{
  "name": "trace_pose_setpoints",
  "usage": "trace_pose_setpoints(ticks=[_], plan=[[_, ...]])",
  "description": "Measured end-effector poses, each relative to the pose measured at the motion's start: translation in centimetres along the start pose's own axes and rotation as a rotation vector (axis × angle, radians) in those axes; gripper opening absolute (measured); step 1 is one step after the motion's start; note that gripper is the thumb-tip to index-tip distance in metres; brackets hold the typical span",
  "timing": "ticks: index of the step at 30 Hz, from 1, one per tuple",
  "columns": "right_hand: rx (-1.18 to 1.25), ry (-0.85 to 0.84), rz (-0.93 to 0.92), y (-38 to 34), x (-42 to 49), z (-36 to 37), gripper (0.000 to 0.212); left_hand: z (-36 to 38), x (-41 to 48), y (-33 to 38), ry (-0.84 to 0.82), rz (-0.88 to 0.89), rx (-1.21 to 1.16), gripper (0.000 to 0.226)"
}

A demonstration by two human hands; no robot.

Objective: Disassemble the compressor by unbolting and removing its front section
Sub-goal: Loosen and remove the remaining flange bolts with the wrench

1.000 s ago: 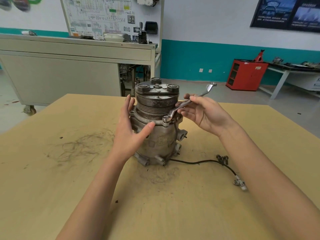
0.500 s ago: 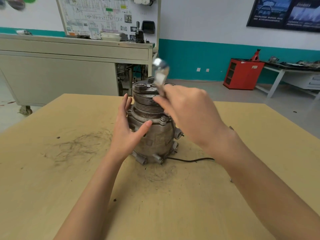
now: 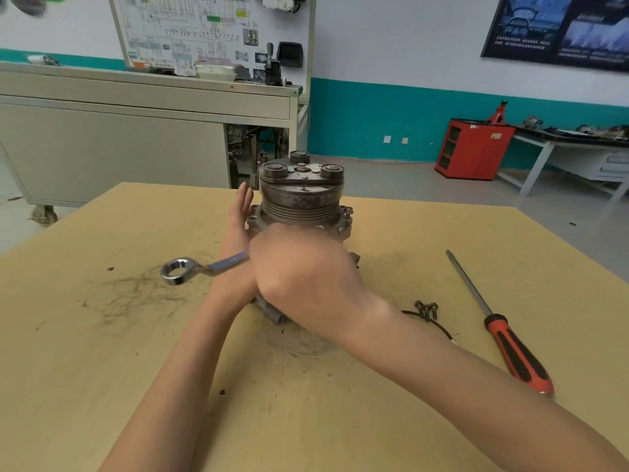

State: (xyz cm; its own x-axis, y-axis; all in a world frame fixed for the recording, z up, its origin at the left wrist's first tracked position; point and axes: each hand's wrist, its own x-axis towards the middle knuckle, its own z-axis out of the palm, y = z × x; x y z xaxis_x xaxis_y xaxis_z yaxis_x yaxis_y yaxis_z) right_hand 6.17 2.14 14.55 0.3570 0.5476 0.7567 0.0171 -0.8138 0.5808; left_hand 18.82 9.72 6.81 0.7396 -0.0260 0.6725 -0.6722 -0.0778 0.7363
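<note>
The grey metal compressor (image 3: 301, 199) stands upright on the wooden table (image 3: 102, 352), its pulley and clutch plate on top. My left hand (image 3: 238, 229) rests flat against its left side, fingers straight. My right hand (image 3: 299, 277) is in front of the compressor body and grips the shaft of a shiny ring wrench (image 3: 190, 269). The wrench's ring end points left, out over the table. My right hand hides the compressor's lower body and the flange bolts on the near side.
Three loose bolts (image 3: 426, 309) lie right of the compressor beside a black cable (image 3: 439, 327). A red-and-black screwdriver (image 3: 510, 338) lies further right. Dark scuff marks cover the table's left part. A grey workbench and a red cabinet stand beyond the table.
My right hand has swung the wrench from the right side of the compressor, over its front, down to the left. My left hand has stayed on the compressor's left side.
</note>
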Motion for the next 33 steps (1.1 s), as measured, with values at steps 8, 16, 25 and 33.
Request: trace_pose_setpoints(ticks=[8, 16, 25, 33], plan=[[0.802, 0.167, 0.172, 4.9, -4.5, 1.8, 0.020, -1.6, -0.9, 2.8, -0.168, -0.120, 0.135, 0.116], [1.881, -0.118, 1.188, 8.7, -5.1, 5.8, 0.021, -1.6, -1.0, 3.6, -0.172, -0.162, 0.141, 0.112], [2.247, -0.494, 1.120, 11.9, -4.9, 9.5, 0.018, -1.5, -1.2, 3.8, -0.161, -0.161, 0.141, 0.111], [1.742, 0.083, 1.174, 12.5, -3.0, 6.3, 0.036, -1.4, -1.2, 3.7, -0.151, -0.169, 0.134, 0.110]])
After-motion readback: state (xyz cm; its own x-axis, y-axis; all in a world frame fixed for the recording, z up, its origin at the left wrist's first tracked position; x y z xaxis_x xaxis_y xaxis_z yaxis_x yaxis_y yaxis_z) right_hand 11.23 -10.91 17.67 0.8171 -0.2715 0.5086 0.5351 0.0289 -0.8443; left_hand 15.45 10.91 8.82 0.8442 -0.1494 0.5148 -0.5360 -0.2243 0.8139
